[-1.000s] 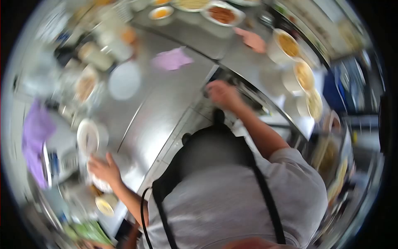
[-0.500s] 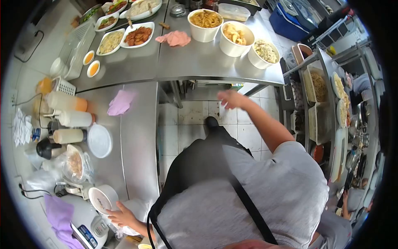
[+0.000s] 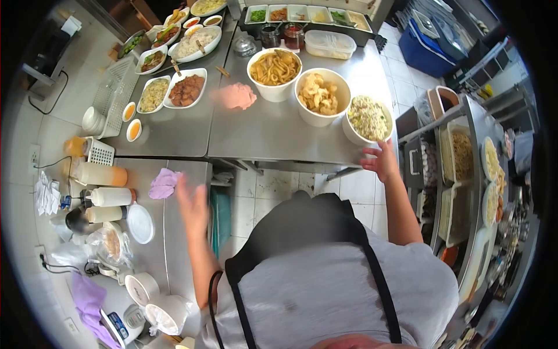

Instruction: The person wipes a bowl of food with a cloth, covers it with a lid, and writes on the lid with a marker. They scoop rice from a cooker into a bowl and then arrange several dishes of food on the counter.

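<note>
My right hand (image 3: 381,161) is at the near side of a white paper bowl of fried rice (image 3: 369,118), open, its fingertips right at the bowl's lower wall. Left of that bowl stand two more white tubs, one with fried pieces (image 3: 318,96) and one with thick noodles (image 3: 274,68). My left hand (image 3: 192,200) is raised over the left counter, smeared by motion, fingers stretched out and holding nothing. Close beside it lies a purple cloth (image 3: 164,183).
A pink cloth (image 3: 237,96) and plates of food, including reddish meat (image 3: 185,88), occupy the steel table. Sauce bottles (image 3: 103,174), a round white lid (image 3: 140,223) and a white tub (image 3: 141,288) line the left counter. A shelf rack (image 3: 465,151) stands at right.
My left hand has left the white tub at lower left and moved up beside the purple cloth. My right hand has gone from above the floor to the fried rice bowl. The view has shifted.
</note>
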Demonstrator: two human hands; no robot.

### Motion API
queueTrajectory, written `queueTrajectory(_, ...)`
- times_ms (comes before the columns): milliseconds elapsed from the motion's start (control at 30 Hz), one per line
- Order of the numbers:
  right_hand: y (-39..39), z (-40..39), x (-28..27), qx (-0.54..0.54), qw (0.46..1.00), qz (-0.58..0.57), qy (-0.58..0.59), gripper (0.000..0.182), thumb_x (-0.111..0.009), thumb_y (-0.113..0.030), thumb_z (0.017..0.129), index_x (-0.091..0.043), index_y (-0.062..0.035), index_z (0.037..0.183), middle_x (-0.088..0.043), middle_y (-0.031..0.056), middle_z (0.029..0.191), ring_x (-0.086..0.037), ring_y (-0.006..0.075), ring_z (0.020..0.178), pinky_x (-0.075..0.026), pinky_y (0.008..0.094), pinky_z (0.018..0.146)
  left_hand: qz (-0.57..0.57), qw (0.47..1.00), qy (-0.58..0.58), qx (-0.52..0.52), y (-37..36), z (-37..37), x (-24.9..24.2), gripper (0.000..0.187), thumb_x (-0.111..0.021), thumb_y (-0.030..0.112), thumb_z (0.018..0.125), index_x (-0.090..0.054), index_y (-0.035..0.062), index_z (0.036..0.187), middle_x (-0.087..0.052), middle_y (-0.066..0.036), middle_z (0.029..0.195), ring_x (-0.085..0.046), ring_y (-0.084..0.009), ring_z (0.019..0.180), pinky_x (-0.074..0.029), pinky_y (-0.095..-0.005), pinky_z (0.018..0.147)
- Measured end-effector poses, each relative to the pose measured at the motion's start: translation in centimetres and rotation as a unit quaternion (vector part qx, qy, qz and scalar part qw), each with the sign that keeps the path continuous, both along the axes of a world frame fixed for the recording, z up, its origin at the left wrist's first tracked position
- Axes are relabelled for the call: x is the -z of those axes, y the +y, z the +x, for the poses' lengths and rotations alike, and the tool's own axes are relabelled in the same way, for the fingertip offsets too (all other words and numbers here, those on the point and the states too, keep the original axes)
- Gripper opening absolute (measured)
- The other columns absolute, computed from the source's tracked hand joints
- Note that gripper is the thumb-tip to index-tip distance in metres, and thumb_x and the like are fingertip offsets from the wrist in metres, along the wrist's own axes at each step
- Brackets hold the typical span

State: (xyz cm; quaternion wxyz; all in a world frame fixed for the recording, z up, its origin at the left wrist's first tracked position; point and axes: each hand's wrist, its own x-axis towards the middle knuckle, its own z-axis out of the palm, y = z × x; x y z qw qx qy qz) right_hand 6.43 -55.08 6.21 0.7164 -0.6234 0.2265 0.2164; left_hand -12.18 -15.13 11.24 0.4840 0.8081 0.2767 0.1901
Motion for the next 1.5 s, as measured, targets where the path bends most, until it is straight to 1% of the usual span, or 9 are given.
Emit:
queueTrajectory(267,-0.6,1.7,-1.4,-0.042,0.998,-0.022,-0.049,0.046,-0.039,-0.016,0.077,-0.015,-0.0139,0.117,-0.05,0.0152,0.08,-0.053,0.0214,0.054,-0.047,0.0306,0.047,-0.326,0.932,0.101,0.119,-6.1,21.6,1.8,0.054,-0.043,0.04,0.082,-0.026,0.01,0.123,-0.041,-0.015,0.113,-0.053,-0.0242,0.086,-0.042,-0.0276,0.065)
queueTrajectory(367,-0.4,2.6,-1.2,-0.015,0.998,-0.02,-0.052,0.043,-0.038,-0.013,0.075,-0.019,-0.0141,0.114,-0.053,0.0125,0.075,-0.055,0.0204,0.055,-0.046,0.0296,0.046,-0.499,0.855,0.078,0.114,-6.0,26.0,3.9,0.047,-0.041,0.033,0.082,-0.029,0.0068,0.119,-0.041,-0.017,0.111,-0.054,-0.0279,0.086,-0.044,-0.0306,0.064)
queueTrajectory(567,-1.5,6.1,-0.9,-0.052,0.997,-0.023,-0.042,0.041,-0.038,-0.012,0.076,-0.021,-0.0149,0.113,-0.054,0.0109,0.074,-0.055,0.0191,0.055,-0.046,0.0299,0.048,-0.551,0.828,0.039,0.098,-6.1,28.8,4.6,0.037,-0.031,0.005,0.077,-0.031,-0.0013,0.114,-0.047,-0.02,0.105,-0.054,-0.0349,0.086,-0.049,-0.039,0.069)
queueTrajectory(767,-2.2,8.3,-2.2,-0.115,0.992,-0.006,-0.045,0.04,-0.044,-0.027,0.08,-0.026,-0.0143,0.114,-0.055,0.0117,0.074,-0.056,0.0201,0.056,-0.046,0.0298,0.048,-0.565,0.823,-0.057,0.014,-5.8,25.3,4.1,0.039,-0.027,-0.007,0.071,-0.034,-0.0075,0.109,-0.05,-0.02,0.1,-0.057,-0.03,0.08,-0.054,-0.0332,0.056)
queueTrajectory(900,-4.6,9.3,-6.2,-0.221,0.934,-0.269,-0.08,0.031,-0.049,-0.029,0.08,-0.052,0.0006,0.088,-0.056,0.0084,0.062,-0.053,0.0118,0.05,-0.043,0.0215,0.045,-0.598,0.793,-0.108,-0.048,-4.4,19.8,1.9,0.04,-0.029,-0.007,0.07,-0.034,-0.0079,0.11,-0.052,-0.022,0.096,-0.058,-0.0308,0.076,-0.054,-0.0335,0.059)
queueTrajectory(1000,-2.9,8.4,-10.3,-0.389,0.891,-0.039,-0.23,0.026,-0.049,-0.023,0.079,-0.055,0.0018,0.074,-0.056,0.0099,0.062,-0.053,0.0142,0.05,-0.043,0.0224,0.046,-0.588,0.788,-0.156,-0.089,-3.0,13.6,0.5,0.039,-0.031,-0.005,0.07,-0.036,-0.0093,0.108,-0.053,-0.022,0.095,-0.058,-0.0305,0.078,-0.053,-0.0329,0.062)
queueTrajectory(1100,5.3,7.4,-10.8,-0.569,0.754,0.053,-0.323,0.024,-0.051,-0.02,0.079,-0.055,0.0038,0.079,-0.056,0.0092,0.064,-0.054,0.0145,0.055,-0.044,0.0228,0.053,-0.558,0.789,-0.211,-0.146,-1.5,7.3,-0.1,0.04,-0.031,-0.007,0.069,-0.035,-0.0092,0.109,-0.054,-0.022,0.091,-0.059,-0.0312,0.073,-0.053,-0.0335,0.058)
queueTrajectory(1333,30.2,3.1,1.4,-0.715,0.668,-0.047,-0.201,0.027,-0.049,-0.023,0.079,-0.056,-0.0025,0.094,-0.057,0.0028,0.075,-0.052,0.008,0.067,-0.043,0.0215,0.061,-0.433,0.816,-0.241,-0.297,1.3,-9.1,0.3,0.038,-0.034,-0.004,0.068,-0.038,-0.0127,0.105,-0.054,-0.023,0.093,-0.059,-0.0298,0.075,-0.053,-0.0306,0.06)
queueTrajectory(1500,43.7,-0.9,7.1,-0.656,0.571,-0.064,-0.489,0.026,-0.049,-0.018,0.076,-0.054,-0.003,0.097,-0.057,0.0142,0.081,-0.055,0.0281,0.078,-0.043,0.0315,0.069,-0.404,0.767,-0.232,-0.441,1.4,-16.3,1.6,0.035,-0.033,-0.004,0.071,-0.038,-0.0124,0.104,-0.053,-0.022,0.093,-0.059,-0.0297,0.072,-0.053,-0.0315,0.056)
